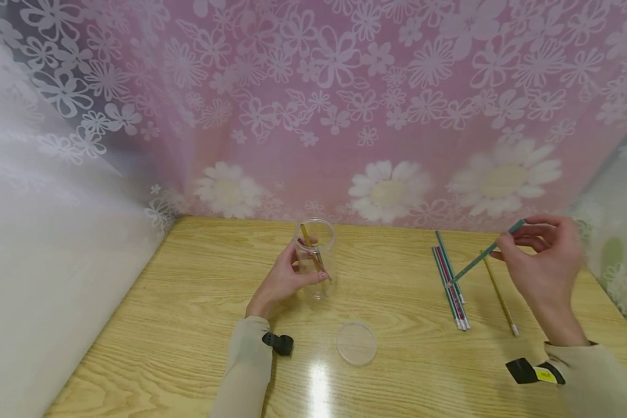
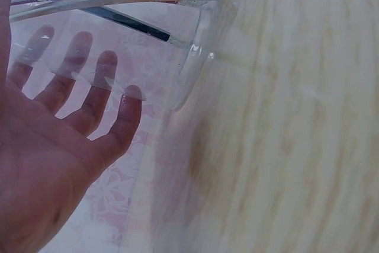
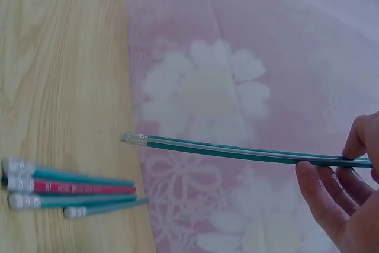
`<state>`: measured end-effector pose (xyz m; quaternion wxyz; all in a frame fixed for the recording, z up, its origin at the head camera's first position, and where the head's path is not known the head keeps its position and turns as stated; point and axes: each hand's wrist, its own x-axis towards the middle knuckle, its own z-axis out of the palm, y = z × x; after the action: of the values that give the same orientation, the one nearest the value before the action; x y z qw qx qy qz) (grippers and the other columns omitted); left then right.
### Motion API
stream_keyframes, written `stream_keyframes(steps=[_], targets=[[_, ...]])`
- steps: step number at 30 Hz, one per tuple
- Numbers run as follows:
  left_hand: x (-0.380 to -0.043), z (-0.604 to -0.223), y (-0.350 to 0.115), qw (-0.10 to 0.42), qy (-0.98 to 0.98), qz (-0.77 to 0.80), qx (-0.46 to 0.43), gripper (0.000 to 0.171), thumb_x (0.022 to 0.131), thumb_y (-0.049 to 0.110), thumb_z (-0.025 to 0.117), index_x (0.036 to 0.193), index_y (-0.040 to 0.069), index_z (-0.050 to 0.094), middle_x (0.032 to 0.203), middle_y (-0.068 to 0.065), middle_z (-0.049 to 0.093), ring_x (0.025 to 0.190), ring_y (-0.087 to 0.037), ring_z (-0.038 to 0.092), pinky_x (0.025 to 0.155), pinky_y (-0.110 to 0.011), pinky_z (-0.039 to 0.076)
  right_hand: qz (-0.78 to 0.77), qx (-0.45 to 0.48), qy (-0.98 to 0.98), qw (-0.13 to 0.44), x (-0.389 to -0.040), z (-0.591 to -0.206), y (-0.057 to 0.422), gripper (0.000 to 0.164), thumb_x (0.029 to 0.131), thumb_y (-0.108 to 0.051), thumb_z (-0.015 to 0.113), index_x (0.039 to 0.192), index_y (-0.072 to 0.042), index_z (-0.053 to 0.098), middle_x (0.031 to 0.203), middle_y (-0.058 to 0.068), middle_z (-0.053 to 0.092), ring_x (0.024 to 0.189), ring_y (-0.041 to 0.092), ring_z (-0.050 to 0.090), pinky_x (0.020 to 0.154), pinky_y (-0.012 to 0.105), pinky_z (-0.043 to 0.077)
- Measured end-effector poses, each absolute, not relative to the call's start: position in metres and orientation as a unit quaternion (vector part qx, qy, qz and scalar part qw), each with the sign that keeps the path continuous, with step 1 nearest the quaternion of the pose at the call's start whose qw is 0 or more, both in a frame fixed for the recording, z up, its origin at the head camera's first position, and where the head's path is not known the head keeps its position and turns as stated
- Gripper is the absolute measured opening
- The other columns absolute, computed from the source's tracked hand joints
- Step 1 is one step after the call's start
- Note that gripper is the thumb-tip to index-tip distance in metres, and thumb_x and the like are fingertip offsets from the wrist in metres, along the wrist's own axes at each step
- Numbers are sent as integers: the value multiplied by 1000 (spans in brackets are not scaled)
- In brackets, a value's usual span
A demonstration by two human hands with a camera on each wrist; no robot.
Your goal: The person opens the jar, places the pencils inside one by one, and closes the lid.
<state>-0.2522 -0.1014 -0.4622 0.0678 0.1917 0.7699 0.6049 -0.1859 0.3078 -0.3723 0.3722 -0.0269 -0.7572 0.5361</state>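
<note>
My left hand [image 1: 288,277] grips a clear jar [image 1: 321,248] standing upright on the table, thumb on the near side. A yellow pencil [image 1: 305,233] and a few others lean inside it. The left wrist view shows their eraser ends by the jar's base [image 2: 198,66], with the fingers spread behind the clear wall. Over at the right, my right hand [image 1: 547,261] pinches a green pencil [image 3: 225,151] toward one end, between thumb and fingers. Its eraser end points down-left, above a row of green and red pencils [image 1: 449,290]. A single yellow pencil [image 1: 499,295] lies beside that row.
A round clear lid [image 1: 356,343] lies flat on the wooden table [image 1: 188,325], nearer me than the jar. Behind the table's far edge hangs a pink flowered curtain [image 1: 292,174]. Pale sheeting [image 1: 57,232] borders the left side.
</note>
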Motion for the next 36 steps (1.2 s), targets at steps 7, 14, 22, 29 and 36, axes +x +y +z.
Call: stream_keyframes(steps=[7, 14, 22, 29, 36], targets=[[-252, -462, -102, 77, 767, 607, 192, 70, 85, 26, 86, 143, 38, 48, 141, -13, 58, 125, -25, 56, 103, -51, 48, 598, 38, -696, 396, -188, -361, 292, 34, 83, 14, 63, 111, -5, 59, 86, 3, 63, 62, 7, 67, 57, 19, 58], [-252, -460, -101, 76, 766, 609, 193, 69, 86, 24, 85, 142, 37, 48, 141, -15, 57, 125, -25, 56, 104, -55, 47, 695, 124, -579, 408, -189, -347, 276, 33, 80, 21, 61, 108, 3, 58, 83, 12, 64, 63, 16, 69, 57, 23, 59], [-251, -461, -101, 74, 767, 609, 191, 68, 86, 22, 85, 143, 36, 49, 139, -4, 59, 127, -25, 56, 107, -56, 46, 728, 142, -523, 421, -187, -333, 257, 35, 79, 25, 60, 106, 5, 55, 82, 16, 62, 64, 21, 67, 56, 29, 60], [-252, -461, -101, 77, 764, 612, 191, 69, 86, 22, 85, 143, 36, 49, 140, -4, 59, 127, -26, 56, 106, -56, 47, 735, 161, -491, 439, -187, -321, 241, 34, 77, 26, 60, 104, 6, 53, 80, 19, 60, 62, 26, 66, 55, 33, 61], [-252, -462, -101, 77, 765, 612, 185, 71, 85, 21, 86, 142, 37, 49, 140, 3, 59, 127, -24, 56, 107, -56, 47, 741, 162, -477, 443, -189, -308, 225, 32, 79, 23, 62, 103, 4, 53, 79, 19, 58, 63, 28, 66, 57, 35, 61]])
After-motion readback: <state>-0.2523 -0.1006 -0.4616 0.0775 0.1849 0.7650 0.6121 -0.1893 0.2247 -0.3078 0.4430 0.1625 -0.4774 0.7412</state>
